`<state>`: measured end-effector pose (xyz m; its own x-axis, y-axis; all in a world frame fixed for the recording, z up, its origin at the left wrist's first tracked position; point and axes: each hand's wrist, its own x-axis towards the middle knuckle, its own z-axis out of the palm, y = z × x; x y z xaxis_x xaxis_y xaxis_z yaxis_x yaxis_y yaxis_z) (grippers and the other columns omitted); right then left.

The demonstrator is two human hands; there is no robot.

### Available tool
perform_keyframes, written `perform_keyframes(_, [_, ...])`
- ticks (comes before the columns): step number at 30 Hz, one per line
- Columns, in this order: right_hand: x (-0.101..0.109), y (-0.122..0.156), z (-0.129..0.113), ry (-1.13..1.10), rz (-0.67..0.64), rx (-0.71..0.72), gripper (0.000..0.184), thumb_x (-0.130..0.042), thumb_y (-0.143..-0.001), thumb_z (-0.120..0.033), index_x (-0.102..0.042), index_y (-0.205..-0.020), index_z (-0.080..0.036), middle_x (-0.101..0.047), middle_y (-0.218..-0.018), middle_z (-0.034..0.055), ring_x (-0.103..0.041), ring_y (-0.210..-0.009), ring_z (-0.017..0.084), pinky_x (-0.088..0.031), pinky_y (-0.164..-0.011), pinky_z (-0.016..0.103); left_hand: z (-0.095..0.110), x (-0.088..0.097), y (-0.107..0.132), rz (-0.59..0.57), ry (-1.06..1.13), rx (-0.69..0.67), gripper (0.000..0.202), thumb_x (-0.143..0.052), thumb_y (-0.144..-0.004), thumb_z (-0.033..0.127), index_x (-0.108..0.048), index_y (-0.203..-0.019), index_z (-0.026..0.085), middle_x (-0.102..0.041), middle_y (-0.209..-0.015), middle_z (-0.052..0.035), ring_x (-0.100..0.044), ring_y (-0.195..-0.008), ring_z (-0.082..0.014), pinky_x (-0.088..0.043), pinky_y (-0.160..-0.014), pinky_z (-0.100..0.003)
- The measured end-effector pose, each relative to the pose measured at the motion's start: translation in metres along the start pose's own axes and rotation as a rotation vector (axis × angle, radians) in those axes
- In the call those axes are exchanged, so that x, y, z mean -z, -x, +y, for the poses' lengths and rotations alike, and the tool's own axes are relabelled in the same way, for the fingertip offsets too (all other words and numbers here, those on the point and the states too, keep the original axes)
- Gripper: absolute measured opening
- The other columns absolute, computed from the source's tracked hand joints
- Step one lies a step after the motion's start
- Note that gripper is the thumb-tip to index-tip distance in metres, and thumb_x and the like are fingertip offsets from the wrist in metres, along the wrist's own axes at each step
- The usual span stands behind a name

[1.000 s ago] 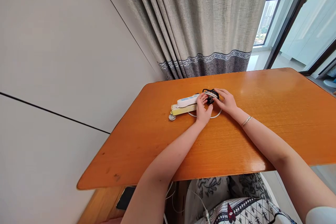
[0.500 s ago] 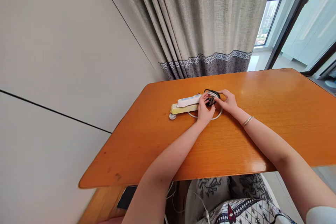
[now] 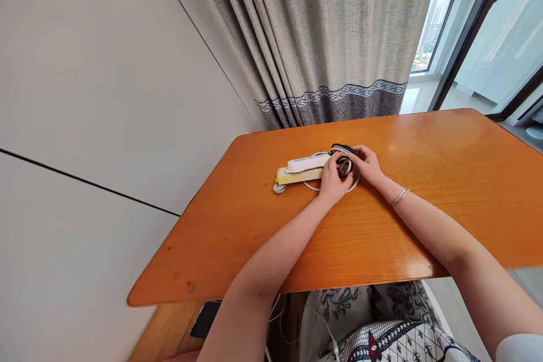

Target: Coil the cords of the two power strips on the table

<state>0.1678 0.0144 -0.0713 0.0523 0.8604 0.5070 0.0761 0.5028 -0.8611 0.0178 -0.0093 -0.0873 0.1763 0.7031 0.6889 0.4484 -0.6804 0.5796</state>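
Observation:
A white power strip lies on top of a yellowish power strip on the wooden table. To their right is a bundle of looped black and white cables. My left hand curls around the near left side of the bundle, thumb and fingers on the cables, covering the right end of the strips. From the right, my right hand grips the bundle's far right side between thumb and fingers. One white loop rests on the tabletop beneath. A roundish pale plug sits at the yellowish strip's left end.
The orange-brown table has rounded corners. A pale wall panel stands along its left side, and a grey curtain hangs behind it. Below the near edge are a dark flat object and thin white cords.
My left hand has shifted slightly right along the bundle. The cable loops sit differently between my hands, with a white loop now showing there. The power strips stay in place.

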Motion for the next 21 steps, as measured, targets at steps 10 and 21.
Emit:
perform_keyframes(10, [-0.0017, 0.0046, -0.0017, 0.05, 0.092, -0.014, 0.044, -0.072, -0.078, -0.06, -0.066, -0.099, -0.022, -0.069, -0.106, 0.008, -0.065, -0.103, 0.023, -0.055, -0.092, 0.041, 0.0101, 0.0102, -0.0021, -0.129, 0.099, -0.04, 0.05, -0.06, -0.09, 0.027, -0.043, -0.136, 0.019, -0.065, -0.125, -0.0133, -0.065, -0.116, -0.0247, -0.052, -0.104, -0.045])
perform_keyframes(21, [0.0036, 0.0012, -0.0025, 0.106, 0.132, -0.046, 0.047, -0.058, -0.084, -0.067, -0.066, -0.093, -0.022, -0.069, -0.097, 0.0075, -0.064, -0.093, 0.023, -0.052, -0.085, 0.04, 0.0058, 0.0079, -0.0022, -0.21, 0.076, -0.157, 0.041, -0.06, -0.084, 0.016, -0.05, -0.123, 0.019, -0.06, -0.123, -0.0144, -0.061, -0.117, -0.0266, -0.053, -0.104, -0.048])
